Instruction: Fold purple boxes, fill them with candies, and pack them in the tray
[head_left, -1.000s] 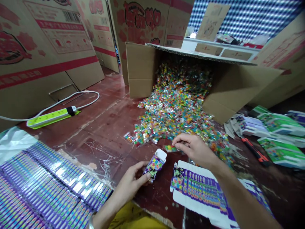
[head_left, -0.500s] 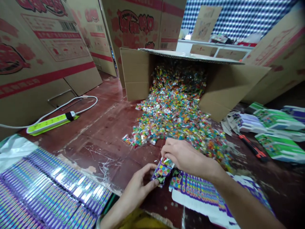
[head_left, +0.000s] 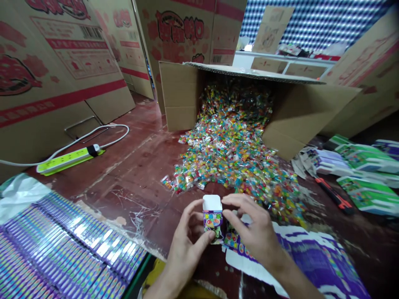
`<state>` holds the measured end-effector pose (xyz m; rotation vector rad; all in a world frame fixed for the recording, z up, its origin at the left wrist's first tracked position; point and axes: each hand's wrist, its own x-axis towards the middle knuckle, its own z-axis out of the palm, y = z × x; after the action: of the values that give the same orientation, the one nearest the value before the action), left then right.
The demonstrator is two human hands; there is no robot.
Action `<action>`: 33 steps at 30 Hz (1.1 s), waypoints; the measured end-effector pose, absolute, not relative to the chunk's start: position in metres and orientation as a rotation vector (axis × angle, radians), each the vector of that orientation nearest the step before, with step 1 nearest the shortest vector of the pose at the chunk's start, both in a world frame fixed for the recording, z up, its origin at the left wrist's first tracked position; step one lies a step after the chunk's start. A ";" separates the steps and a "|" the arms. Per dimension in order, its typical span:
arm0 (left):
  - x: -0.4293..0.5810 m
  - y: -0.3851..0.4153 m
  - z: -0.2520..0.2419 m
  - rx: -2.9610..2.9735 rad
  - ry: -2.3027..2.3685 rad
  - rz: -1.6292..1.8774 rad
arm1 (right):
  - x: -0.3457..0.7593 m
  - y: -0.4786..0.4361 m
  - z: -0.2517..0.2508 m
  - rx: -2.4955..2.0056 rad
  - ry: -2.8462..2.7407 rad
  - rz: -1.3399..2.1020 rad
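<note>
My left hand (head_left: pixel 191 245) is closed round a small purple candy box (head_left: pixel 213 222) with bright printed sweets, thumb on its front. The box stands upright with a white top flap (head_left: pixel 212 202) raised. At the box's upper right edge, the bent fingers of my right hand (head_left: pixel 252 228) grip its side by the flap. Whatever lies inside the box is hidden. Under and beside my right hand rests a row of flat purple cartons (head_left: pixel 311 253). Beyond both hands spreads a heap of small clear packets of coloured candy (head_left: pixel 227 149).
The heap spills from a cardboard box (head_left: pixel 181 95) on its side. Finished-looking purple boxes (head_left: pixel 68 245) stand in rows at left. A yellow-green power strip (head_left: pixel 70 160) with white cable lies behind them. An orange-black cutter (head_left: pixel 335 195) and green cartons (head_left: pixel 368 193) lie at right.
My right hand has moved from the box's mouth to its right edge. The candy packet at the opening is out of sight, and the white flap now shows. The box is more upright.
</note>
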<state>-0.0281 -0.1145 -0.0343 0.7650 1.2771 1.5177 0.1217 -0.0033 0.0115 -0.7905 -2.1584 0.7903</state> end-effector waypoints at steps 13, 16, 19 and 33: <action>-0.026 -0.117 -0.027 0.733 1.152 1.446 | 0.123 -0.032 -0.025 -0.764 -1.851 1.250; -0.022 -0.114 -0.024 0.643 1.094 1.544 | 0.120 -0.032 -0.027 -0.768 -1.700 1.358; -0.022 -0.114 -0.022 0.638 1.097 1.546 | 0.118 -0.031 -0.022 -0.726 -1.692 1.498; -0.036 -0.122 -0.028 1.007 1.289 1.318 | 0.115 -0.002 -0.007 -0.954 -1.809 1.833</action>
<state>-0.0364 -0.1222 -0.0275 1.0074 1.2891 1.3178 0.1154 -0.0023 -0.0065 -0.9543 -1.8085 1.8330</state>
